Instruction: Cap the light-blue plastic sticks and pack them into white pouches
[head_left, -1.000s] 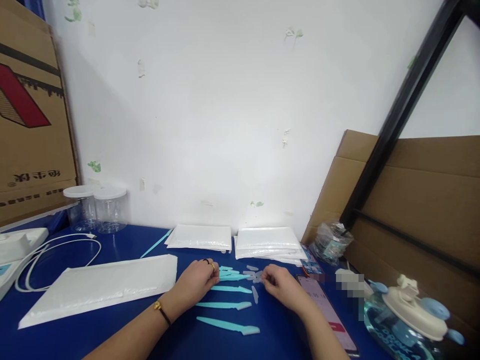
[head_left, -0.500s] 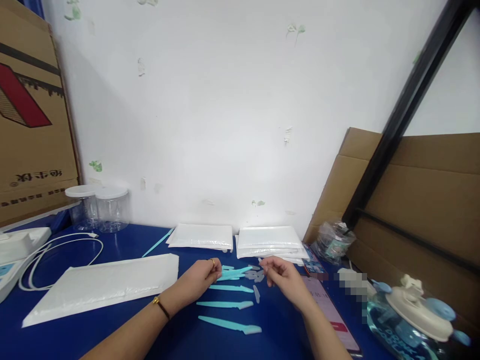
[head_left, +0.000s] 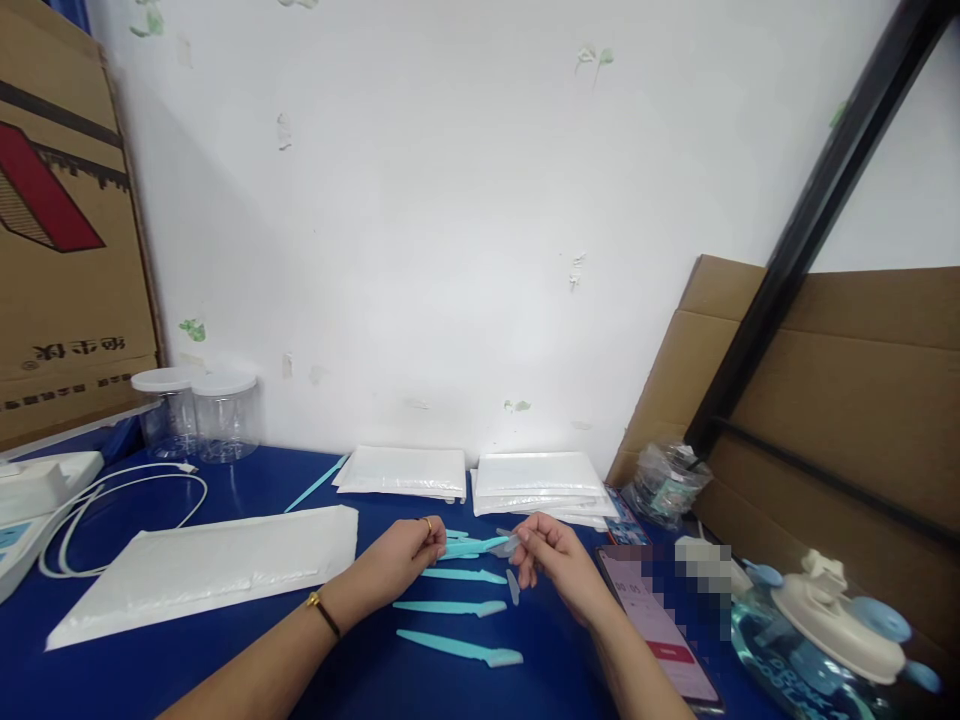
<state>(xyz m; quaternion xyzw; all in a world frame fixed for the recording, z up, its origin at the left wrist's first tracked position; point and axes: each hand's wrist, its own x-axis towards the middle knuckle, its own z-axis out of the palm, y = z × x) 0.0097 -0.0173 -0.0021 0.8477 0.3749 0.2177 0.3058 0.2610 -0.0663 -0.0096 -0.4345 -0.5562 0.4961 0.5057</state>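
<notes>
My left hand (head_left: 420, 548) is closed round the handle of a turquoise eyebrow razor (head_left: 480, 546), whose blade end points right. At that end, the thumb and forefinger of my right hand (head_left: 551, 550) pinch a small clear blade cap (head_left: 513, 541). Beneath the held razor lie other turquoise razors, partly hidden by it. Closer to me, several capped razors (head_left: 450, 608) are laid out in a row, blades to the right. A loose clear cap (head_left: 513, 587) rests just below my right hand; more caps are partly covered by its fingers.
White padded mailers (head_left: 405, 472) lie along the wall, with more mailers (head_left: 540, 480) beside them and a large one (head_left: 217, 560) at left. A phone (head_left: 652, 620) and a water jug (head_left: 825, 640) stand right. Clear jars (head_left: 225, 420) and a white cable (head_left: 202, 490) are back left.
My right hand has moved slightly left, bringing the small cap to the blade end of the held razor. My left hand has stayed almost in place.
</notes>
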